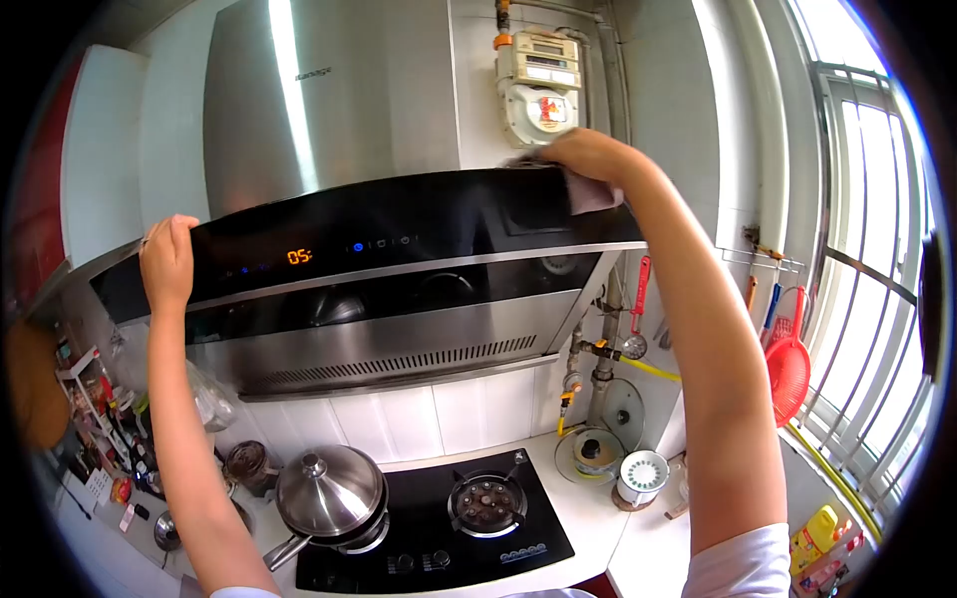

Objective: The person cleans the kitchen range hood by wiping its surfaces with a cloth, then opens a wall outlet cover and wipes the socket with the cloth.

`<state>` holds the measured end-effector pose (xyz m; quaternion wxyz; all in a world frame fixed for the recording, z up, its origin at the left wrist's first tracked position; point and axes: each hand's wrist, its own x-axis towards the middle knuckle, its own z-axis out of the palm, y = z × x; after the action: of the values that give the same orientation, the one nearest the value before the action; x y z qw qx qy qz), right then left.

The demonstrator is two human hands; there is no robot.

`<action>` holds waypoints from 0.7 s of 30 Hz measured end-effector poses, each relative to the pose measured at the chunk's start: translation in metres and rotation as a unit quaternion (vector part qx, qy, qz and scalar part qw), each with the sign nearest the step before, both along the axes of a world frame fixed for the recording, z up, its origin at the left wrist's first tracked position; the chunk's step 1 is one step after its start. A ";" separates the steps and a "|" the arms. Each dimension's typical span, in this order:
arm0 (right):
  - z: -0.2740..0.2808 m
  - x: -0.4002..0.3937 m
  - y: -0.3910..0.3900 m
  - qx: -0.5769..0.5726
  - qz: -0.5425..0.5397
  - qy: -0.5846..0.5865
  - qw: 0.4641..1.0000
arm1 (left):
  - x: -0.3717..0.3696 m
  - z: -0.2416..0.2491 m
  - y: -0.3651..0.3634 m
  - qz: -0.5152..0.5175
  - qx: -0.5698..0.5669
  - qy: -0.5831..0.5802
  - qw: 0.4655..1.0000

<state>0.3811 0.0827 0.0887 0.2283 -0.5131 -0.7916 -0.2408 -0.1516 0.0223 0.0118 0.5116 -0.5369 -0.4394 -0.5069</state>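
A black glass and steel range hood (419,214) spans the middle of the view, with orange digits lit on its front. My left hand (167,261) rests at the hood's left end, its fingers bent over the top edge. On the right end of the top edge lies my right hand (588,159), closed on a greyish-pink cloth (592,195) that hangs down over the black front. The fingertips of my right hand are partly hidden behind the cloth and the edge.
Below is a black gas hob (454,573) with a lidded steel pan (329,493) on its left burner. A gas meter (543,85) hangs behind my right hand. Pipes, a red ladle (641,294), a red strainer (788,374) and a barred window (877,199) are at the right.
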 end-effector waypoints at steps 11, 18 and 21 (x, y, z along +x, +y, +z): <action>0.006 -0.046 0.019 -0.034 0.089 -0.066 0.993 | 0.014 0.001 -0.004 0.012 0.017 -0.003 1.000; 0.009 -0.099 -0.033 -0.150 0.009 0.194 0.969 | 0.012 0.001 -0.002 0.016 0.044 0.010 0.999; 0.009 -0.147 -0.014 -0.095 0.037 0.113 0.988 | 0.012 0.002 -0.002 0.010 0.058 0.029 0.998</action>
<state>0.2345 0.0691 0.0975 0.2755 -0.5265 -0.7986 -0.0958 -0.1398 0.0201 0.0138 0.5596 -0.5167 -0.3994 -0.5103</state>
